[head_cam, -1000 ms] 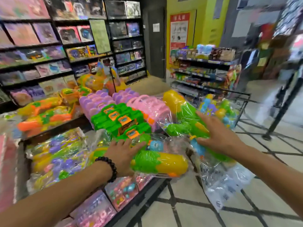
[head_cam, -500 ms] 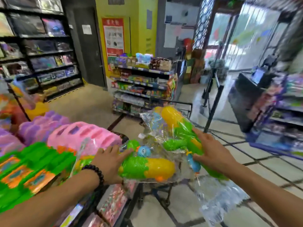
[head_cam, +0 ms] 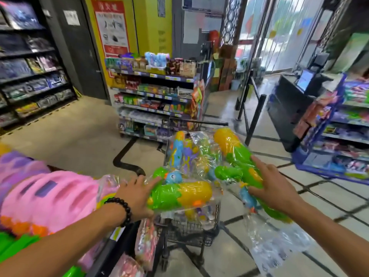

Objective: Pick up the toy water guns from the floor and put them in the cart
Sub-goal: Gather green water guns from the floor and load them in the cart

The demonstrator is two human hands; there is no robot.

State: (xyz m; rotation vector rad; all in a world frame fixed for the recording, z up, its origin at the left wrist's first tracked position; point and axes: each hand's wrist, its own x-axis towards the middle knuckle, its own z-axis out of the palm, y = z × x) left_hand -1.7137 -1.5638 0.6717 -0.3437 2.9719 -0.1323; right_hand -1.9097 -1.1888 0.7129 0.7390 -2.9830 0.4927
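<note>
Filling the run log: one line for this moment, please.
left hand: holds bagged green-yellow water gun | right hand: holds second gun | both over black wire cart

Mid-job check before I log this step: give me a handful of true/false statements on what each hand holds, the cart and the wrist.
1. Each hand holds a bagged water gun. True: the left hand holds the left water gun, and the right hand holds the right water gun.
2. The cart holds nothing yet. False: the cart already has bagged toys in it.
3. Both held guns are green and yellow. True.
4. The beaded bracelet is on the right wrist. False: the bracelet is on the left wrist.
5. The held guns lie on the floor. False: both are up in the air at the cart.
</note>
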